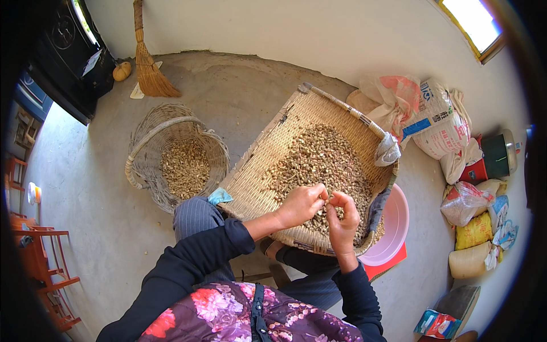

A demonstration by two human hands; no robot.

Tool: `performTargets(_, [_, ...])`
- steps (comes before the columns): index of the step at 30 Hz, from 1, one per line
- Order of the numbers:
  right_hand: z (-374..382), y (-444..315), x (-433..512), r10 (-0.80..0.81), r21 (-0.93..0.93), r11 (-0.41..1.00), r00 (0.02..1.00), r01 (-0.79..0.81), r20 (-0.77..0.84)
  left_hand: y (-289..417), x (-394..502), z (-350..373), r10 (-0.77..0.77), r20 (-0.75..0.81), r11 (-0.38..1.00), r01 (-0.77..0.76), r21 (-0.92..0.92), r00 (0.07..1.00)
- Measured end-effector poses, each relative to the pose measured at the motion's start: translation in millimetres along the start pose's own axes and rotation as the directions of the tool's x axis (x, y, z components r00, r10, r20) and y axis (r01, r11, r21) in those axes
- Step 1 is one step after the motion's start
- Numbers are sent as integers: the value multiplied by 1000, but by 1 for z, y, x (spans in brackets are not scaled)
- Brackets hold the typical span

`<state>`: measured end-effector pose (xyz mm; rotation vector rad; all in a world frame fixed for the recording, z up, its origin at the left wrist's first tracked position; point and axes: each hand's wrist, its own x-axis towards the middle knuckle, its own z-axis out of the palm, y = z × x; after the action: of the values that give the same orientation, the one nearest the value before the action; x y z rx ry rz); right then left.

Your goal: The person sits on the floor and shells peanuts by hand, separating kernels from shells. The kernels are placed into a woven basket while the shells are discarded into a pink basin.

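A woven winnowing basket (252, 171) rests tilted across my lap, holding a heap of what look like small unshelled peanuts (324, 158). Above the near part of this heap, my left hand (301, 206) and my right hand (344, 219) meet at the fingertips. They pinch a small peanut (327, 201) between them, mostly covered by the fingers. To the left, a wicker basket (141, 124) with a curved handle stands on the floor, with pale broken shells (184, 169) inside. A pink plastic basin (399, 218) shows partly from beneath the winnowing basket's right side.
Filled sacks (440, 124) and smaller bags (472, 231) line the right wall. A straw broom (151, 75) leans at the back wall near a small pumpkin (122, 71). Red wooden chairs (47, 256) stand at left, and a dark door (60, 55) is at upper left.
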<state>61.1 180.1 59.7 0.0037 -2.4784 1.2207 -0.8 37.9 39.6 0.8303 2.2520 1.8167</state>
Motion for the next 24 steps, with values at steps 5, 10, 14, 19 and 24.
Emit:
performTargets(5, [0, 0, 3, 12, -4, 1000, 1000, -12, 2, -6, 2, 3, 28, -19, 999, -27, 33, 999])
performTargets(10, [-3, 8, 8, 373, 525, 733, 901, -432, 221, -9, 8, -5, -186, 153, 955, 215, -204, 971])
performTargets(14, [-6, 20, 8, 417, 561, 647, 856, -516, 306, -6, 9, -5, -140, 134, 977, 158, -140, 981])
performTargets(19, [-4, 10, 5, 111, 159, 978, 985, -131, 131, -6, 7, -1, -100, 54, 987, 106, -122, 993])
performTargets(24, [-4, -1, 6, 91, 55, 994, 993, -96, 78, -8, 5, 2, -38, 3, 997, 38, -65, 999])
